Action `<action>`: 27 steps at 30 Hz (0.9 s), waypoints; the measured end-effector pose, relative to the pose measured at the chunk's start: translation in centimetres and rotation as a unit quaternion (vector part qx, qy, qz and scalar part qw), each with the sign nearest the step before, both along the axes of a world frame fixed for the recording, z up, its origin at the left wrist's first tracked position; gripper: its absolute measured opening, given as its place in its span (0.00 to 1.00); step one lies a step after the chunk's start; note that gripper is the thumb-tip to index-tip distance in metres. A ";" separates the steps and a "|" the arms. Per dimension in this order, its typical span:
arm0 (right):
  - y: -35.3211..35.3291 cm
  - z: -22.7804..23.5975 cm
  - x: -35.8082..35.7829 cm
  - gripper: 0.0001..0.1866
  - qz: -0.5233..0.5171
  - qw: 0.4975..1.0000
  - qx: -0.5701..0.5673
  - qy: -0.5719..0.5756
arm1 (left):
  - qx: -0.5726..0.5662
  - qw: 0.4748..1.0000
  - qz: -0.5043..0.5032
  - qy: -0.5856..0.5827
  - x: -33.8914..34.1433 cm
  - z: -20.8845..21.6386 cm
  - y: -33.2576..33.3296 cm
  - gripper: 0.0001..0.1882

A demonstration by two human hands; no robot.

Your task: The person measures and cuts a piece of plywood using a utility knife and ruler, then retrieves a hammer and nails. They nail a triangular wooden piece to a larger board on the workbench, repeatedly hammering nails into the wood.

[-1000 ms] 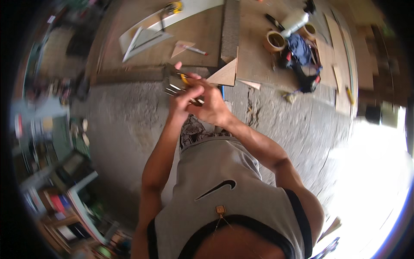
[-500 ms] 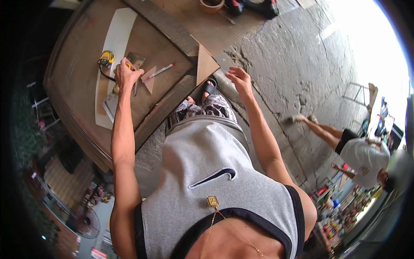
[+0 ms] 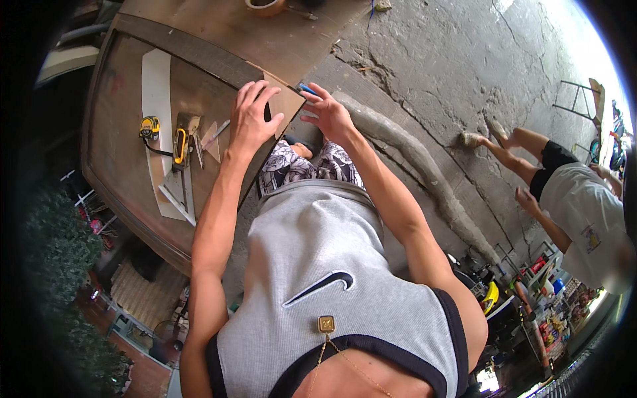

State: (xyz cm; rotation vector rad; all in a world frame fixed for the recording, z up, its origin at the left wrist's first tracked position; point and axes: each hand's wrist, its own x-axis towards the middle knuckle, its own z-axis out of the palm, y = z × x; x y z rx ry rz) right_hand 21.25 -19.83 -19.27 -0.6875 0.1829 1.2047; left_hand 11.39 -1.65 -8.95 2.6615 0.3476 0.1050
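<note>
A thin brown triangular-looking board (image 3: 285,99) lies at the corner of the brown tabletop. My left hand (image 3: 253,118) is open at its left edge, fingers stretched and thumb apart. At the board's right corner, my right hand (image 3: 328,114) has its fingers loosely bent and apart. A small blue item (image 3: 307,89) shows by its fingertips; whether they touch it I cannot tell. Left of my left hand lie a pen (image 3: 215,134), a small triangular offcut (image 3: 210,142), a yellow-and-black utility knife (image 3: 180,147) and a yellow tape measure (image 3: 150,127).
A long white strip (image 3: 156,86) lies on the framed tabletop (image 3: 126,86), with a metal square (image 3: 178,199) across its near end. A round container (image 3: 265,6) stands at the far edge. A thick pipe-like ridge (image 3: 411,159) crosses the concrete floor. Another person (image 3: 577,205) is at the right.
My left hand has left the yellow utility knife and moved right to the board. My right hand has come left to the board's corner. The view has shifted.
</note>
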 end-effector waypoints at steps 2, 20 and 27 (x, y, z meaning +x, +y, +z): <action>0.4 -0.9 0.3 0.30 -0.015 0.999 0.026 0.029 | 0.024 0.999 -0.003 0.024 0.5 -0.4 -0.6 0.31; 1.4 1.1 1.2 0.19 0.024 0.897 -0.189 -0.400 | 0.039 0.996 -0.019 -0.075 -1.2 -4.3 -0.6 0.31; 1.2 3.3 2.1 0.18 0.070 0.878 -0.235 -0.410 | 0.075 0.990 -0.004 -0.117 -1.9 -4.6 -1.7 0.30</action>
